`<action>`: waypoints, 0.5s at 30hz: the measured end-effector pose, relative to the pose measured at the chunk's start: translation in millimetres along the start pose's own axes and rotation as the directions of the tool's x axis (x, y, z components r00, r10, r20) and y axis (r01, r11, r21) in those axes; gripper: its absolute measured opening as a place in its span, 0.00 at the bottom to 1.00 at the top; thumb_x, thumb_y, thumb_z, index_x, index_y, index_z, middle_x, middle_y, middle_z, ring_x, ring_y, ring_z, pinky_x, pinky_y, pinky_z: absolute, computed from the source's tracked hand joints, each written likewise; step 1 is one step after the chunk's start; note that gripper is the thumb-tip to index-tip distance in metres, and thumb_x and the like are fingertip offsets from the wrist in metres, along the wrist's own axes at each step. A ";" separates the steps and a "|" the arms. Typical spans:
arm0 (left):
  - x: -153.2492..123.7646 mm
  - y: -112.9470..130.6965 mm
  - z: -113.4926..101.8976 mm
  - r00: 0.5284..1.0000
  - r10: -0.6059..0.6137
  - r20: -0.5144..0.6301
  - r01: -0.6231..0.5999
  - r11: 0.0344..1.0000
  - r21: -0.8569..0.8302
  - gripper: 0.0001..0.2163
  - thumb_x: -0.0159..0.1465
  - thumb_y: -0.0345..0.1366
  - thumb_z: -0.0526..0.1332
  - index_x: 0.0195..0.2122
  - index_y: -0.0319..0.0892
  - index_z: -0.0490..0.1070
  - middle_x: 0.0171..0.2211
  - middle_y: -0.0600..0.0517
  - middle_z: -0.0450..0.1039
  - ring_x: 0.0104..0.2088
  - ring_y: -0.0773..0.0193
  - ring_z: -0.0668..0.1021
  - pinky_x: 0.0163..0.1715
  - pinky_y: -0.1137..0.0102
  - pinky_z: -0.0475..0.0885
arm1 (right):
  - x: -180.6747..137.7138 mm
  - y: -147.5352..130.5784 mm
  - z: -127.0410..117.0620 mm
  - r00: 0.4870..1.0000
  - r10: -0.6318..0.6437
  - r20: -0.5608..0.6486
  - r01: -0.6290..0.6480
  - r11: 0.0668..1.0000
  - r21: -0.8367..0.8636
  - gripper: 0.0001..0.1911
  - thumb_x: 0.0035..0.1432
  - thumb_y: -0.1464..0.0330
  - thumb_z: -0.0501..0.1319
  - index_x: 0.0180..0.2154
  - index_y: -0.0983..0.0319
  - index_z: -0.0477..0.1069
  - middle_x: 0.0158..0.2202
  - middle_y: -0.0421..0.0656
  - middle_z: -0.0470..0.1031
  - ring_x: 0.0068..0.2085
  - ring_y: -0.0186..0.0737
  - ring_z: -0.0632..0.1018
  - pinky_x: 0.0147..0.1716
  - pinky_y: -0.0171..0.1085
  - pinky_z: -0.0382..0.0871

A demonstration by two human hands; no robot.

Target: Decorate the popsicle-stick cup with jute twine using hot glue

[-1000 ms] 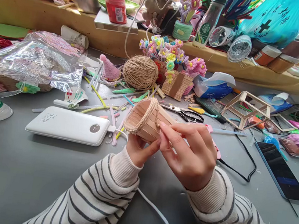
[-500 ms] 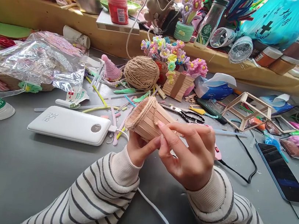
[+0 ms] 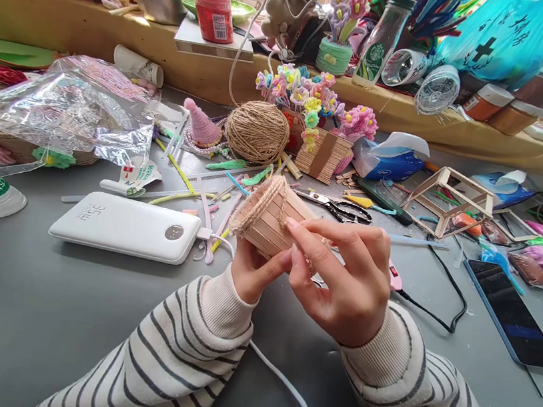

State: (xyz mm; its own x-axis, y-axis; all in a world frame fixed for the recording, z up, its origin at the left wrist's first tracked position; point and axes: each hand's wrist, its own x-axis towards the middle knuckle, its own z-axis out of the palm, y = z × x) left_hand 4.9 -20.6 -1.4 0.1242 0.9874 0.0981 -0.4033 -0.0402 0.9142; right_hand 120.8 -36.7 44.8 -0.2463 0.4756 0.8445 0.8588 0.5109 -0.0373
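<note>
A small bucket (image 3: pixel 269 220) of wooden craft sticks, with braided twine round its rim, lies tilted in my left hand (image 3: pixel 252 271). That hand is closed round it from below; its thumb shows and most of its fingers are hidden behind the bucket. My right hand (image 3: pixel 341 281) is at the bucket's side, its thumb and forefinger closed on a thin strand of twine (image 3: pixel 283 202) that lies across the sticks. The fingertips touch or nearly touch the wood. Behind the bucket lie black-handled scissors (image 3: pixel 341 208).
A white power bank (image 3: pixel 121 226) with a cable sits left of my hands. Beyond are a ball of twine (image 3: pixel 257 132), a stack of craft sticks (image 3: pixel 326 157) and a wooden frame (image 3: pixel 448 201). A pink glue gun (image 3: pixel 395 275) and a phone (image 3: pixel 513 315) lie right.
The bucket has shifted and turned very slightly in my left hand. My right fingers stay at the strand of twine, almost unmoved.
</note>
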 end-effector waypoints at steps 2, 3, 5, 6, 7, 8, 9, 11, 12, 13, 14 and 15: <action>-0.7 -0.8 -0.4 1.000 -0.006 0.006 0.006 1.000 0.000 0.22 0.49 0.46 0.65 0.45 0.52 0.65 0.42 0.55 0.73 0.46 0.55 0.75 0.47 0.62 0.71 | 0.1 0.2 -0.3 1.000 0.003 0.000 -0.003 1.000 0.010 0.13 0.48 0.71 0.60 0.38 0.61 0.74 0.35 0.41 0.77 0.33 0.38 0.73 0.33 0.41 0.66; -1.0 -1.0 -0.5 1.000 -0.009 0.005 0.009 1.000 0.001 0.21 0.50 0.46 0.65 0.45 0.52 0.65 0.41 0.55 0.73 0.45 0.55 0.75 0.46 0.62 0.71 | 0.2 0.3 -0.5 1.000 0.006 0.001 -0.006 1.000 0.014 0.13 0.47 0.71 0.60 0.38 0.61 0.74 0.35 0.41 0.77 0.33 0.38 0.73 0.33 0.41 0.66; -1.3 -1.0 -0.3 1.000 -0.007 -0.001 0.007 1.000 -0.009 0.21 0.50 0.45 0.65 0.44 0.51 0.65 0.41 0.55 0.74 0.45 0.56 0.76 0.45 0.63 0.72 | 0.7 0.6 -0.7 1.000 0.018 0.003 -0.018 1.000 0.024 0.12 0.48 0.72 0.60 0.38 0.61 0.74 0.35 0.41 0.77 0.33 0.38 0.73 0.33 0.41 0.66; -1.3 -0.8 0.0 1.000 -0.002 -0.002 0.002 1.000 -0.019 0.21 0.50 0.45 0.65 0.44 0.51 0.65 0.41 0.55 0.74 0.44 0.56 0.76 0.45 0.63 0.72 | 0.9 0.8 -0.8 1.000 0.025 0.004 -0.025 0.999 0.032 0.12 0.48 0.71 0.60 0.37 0.60 0.74 0.35 0.41 0.77 0.33 0.38 0.73 0.33 0.41 0.67; -1.2 -0.4 0.4 1.000 0.005 -0.001 -0.005 1.000 -0.028 0.21 0.50 0.44 0.66 0.44 0.51 0.65 0.41 0.55 0.74 0.44 0.57 0.76 0.45 0.63 0.72 | 1.1 1.1 -0.8 0.999 0.032 0.004 -0.032 0.999 0.040 0.11 0.48 0.71 0.60 0.37 0.60 0.74 0.35 0.41 0.77 0.34 0.38 0.73 0.33 0.41 0.67; -1.1 -0.1 0.8 1.000 0.013 0.000 -0.013 0.999 -0.038 0.20 0.50 0.44 0.66 0.44 0.51 0.65 0.40 0.56 0.74 0.44 0.57 0.76 0.44 0.64 0.73 | 1.3 1.3 -0.8 0.999 0.037 0.004 -0.037 0.998 0.048 0.11 0.49 0.71 0.60 0.37 0.60 0.74 0.35 0.42 0.77 0.34 0.38 0.73 0.33 0.41 0.67; -1.0 0.4 1.3 1.000 0.021 0.000 -0.021 0.999 -0.047 0.20 0.50 0.43 0.66 0.44 0.51 0.65 0.40 0.56 0.74 0.43 0.58 0.76 0.44 0.64 0.73 | 1.4 1.5 -0.7 0.999 0.040 0.004 -0.040 0.998 0.056 0.11 0.49 0.70 0.60 0.37 0.61 0.74 0.36 0.42 0.76 0.34 0.39 0.73 0.33 0.41 0.67; -0.9 1.0 1.9 1.000 0.028 0.006 -0.027 0.998 -0.060 0.20 0.50 0.43 0.66 0.44 0.51 0.66 0.40 0.57 0.74 0.43 0.58 0.76 0.43 0.65 0.73 | 1.6 1.6 -0.4 0.999 0.045 0.006 -0.045 0.996 0.074 0.11 0.49 0.71 0.60 0.37 0.62 0.75 0.35 0.43 0.76 0.34 0.39 0.72 0.34 0.42 0.68; -1.0 1.0 1.9 1.000 0.028 0.010 -0.028 0.998 -0.062 0.19 0.50 0.43 0.66 0.44 0.51 0.66 0.39 0.57 0.74 0.43 0.58 0.76 0.44 0.65 0.73 | 1.8 1.5 -0.3 0.999 0.050 0.008 -0.050 0.995 0.086 0.11 0.49 0.71 0.60 0.37 0.62 0.75 0.35 0.44 0.76 0.34 0.40 0.72 0.33 0.42 0.68; -1.1 0.7 1.7 0.999 0.029 0.017 -0.028 0.998 -0.059 0.20 0.50 0.42 0.66 0.44 0.51 0.66 0.40 0.57 0.74 0.43 0.58 0.76 0.44 0.65 0.72 | 2.0 1.2 -0.3 0.998 0.057 0.011 -0.058 0.993 0.101 0.11 0.49 0.72 0.60 0.37 0.63 0.75 0.35 0.44 0.76 0.34 0.40 0.72 0.33 0.42 0.68; -1.1 0.0 1.1 0.999 0.027 0.026 -0.026 0.998 -0.051 0.20 0.50 0.42 0.66 0.44 0.50 0.66 0.40 0.56 0.74 0.43 0.57 0.76 0.45 0.64 0.72 | 2.3 0.8 -0.4 0.998 0.066 0.015 -0.068 0.991 0.116 0.11 0.49 0.72 0.60 0.37 0.64 0.75 0.35 0.45 0.76 0.34 0.40 0.72 0.34 0.42 0.68; -1.1 -1.1 0.3 0.999 0.023 0.034 -0.021 0.999 -0.042 0.20 0.50 0.42 0.66 0.45 0.50 0.66 0.41 0.55 0.74 0.44 0.56 0.76 0.46 0.62 0.71 | 2.8 0.3 -0.8 0.997 0.077 0.021 -0.079 0.988 0.131 0.11 0.48 0.72 0.60 0.36 0.64 0.75 0.35 0.45 0.76 0.34 0.40 0.72 0.34 0.42 0.68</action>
State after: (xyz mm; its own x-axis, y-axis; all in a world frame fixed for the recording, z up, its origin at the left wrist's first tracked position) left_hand 5.5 -21.7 -2.4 0.1458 0.9804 0.1324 -0.4439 -0.0548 0.8944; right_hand 120.8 -35.8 47.6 -0.1886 0.5284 0.8278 0.8091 0.5614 -0.1740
